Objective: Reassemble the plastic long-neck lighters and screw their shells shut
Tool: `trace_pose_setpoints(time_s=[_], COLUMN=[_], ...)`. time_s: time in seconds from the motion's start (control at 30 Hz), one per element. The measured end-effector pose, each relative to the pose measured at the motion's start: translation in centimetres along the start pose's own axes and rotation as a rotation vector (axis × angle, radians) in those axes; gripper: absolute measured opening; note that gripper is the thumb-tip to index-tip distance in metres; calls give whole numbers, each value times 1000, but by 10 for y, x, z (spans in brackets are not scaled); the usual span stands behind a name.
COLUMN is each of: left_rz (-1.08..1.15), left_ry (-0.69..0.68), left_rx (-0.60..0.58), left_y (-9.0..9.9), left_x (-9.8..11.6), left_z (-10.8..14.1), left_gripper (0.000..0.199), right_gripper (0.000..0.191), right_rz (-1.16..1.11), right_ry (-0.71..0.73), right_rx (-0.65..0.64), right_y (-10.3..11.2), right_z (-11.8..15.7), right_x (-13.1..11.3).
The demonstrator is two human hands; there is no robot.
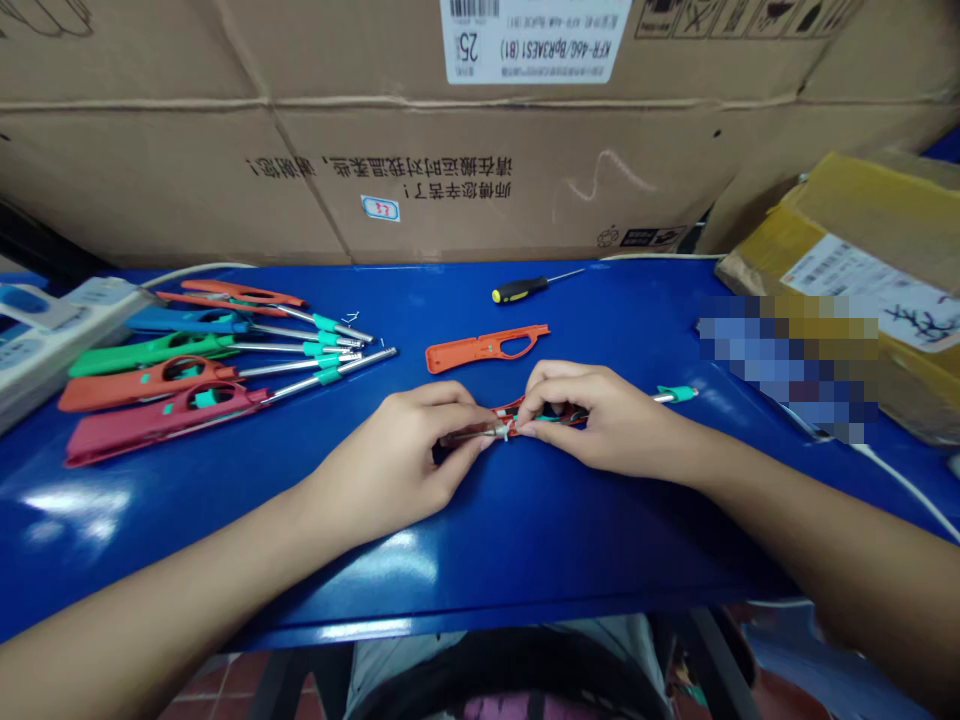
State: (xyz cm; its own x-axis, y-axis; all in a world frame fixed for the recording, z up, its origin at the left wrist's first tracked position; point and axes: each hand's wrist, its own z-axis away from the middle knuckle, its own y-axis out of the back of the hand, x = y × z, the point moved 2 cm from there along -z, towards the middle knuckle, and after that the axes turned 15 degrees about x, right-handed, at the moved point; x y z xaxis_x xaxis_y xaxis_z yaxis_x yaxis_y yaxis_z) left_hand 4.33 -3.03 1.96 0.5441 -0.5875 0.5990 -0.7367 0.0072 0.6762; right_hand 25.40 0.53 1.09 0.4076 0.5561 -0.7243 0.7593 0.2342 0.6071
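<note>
An opened orange long-nosed lighter point(504, 412) lies between my two hands, its inner parts showing and its metal tube pointing right to a teal-green tip point(677, 394). My left hand point(420, 445) is closed round the handle end, thumb and fingers pinching near a small clear-and-metal piece point(495, 431). My right hand point(592, 410) pinches at the middle of the lighter, close to the left fingertips. What exactly the right fingertips grip is partly hidden. Behind the hands lies the loose orange half-shell point(487, 348), its hollow side up.
Several long-nosed lighters point(165, 415) lie fanned out at the left, with small screws point(351, 320) near their tips. A black-and-yellow screwdriver point(521, 290) lies farther back. A large cardboard box point(420, 130) walls the back. A taped carton point(847, 220) stands right, a white power strip point(67, 325) left.
</note>
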Motion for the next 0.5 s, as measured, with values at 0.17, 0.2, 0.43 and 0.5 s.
trace_pose_setpoints(time_s=[0.17,0.2,0.43,0.5], left_rz=[0,-1,3,4], left_ry=[2,3,2,1], left_rx=[-5,-5,-4,-4], left_y=[0,0,-1,-1], left_x=[0,0,-1,-1], left_z=[0,0,0,0], left_gripper=[20,20,20,20], right_gripper=[7,7,8,8], right_rz=[-2,-2,-12,-15], right_ry=[5,6,14,18], right_rx=[-1,-1,-9,-11], right_y=[0,0,0,1], right_z=[0,0,0,0], right_x=[0,0,0,0])
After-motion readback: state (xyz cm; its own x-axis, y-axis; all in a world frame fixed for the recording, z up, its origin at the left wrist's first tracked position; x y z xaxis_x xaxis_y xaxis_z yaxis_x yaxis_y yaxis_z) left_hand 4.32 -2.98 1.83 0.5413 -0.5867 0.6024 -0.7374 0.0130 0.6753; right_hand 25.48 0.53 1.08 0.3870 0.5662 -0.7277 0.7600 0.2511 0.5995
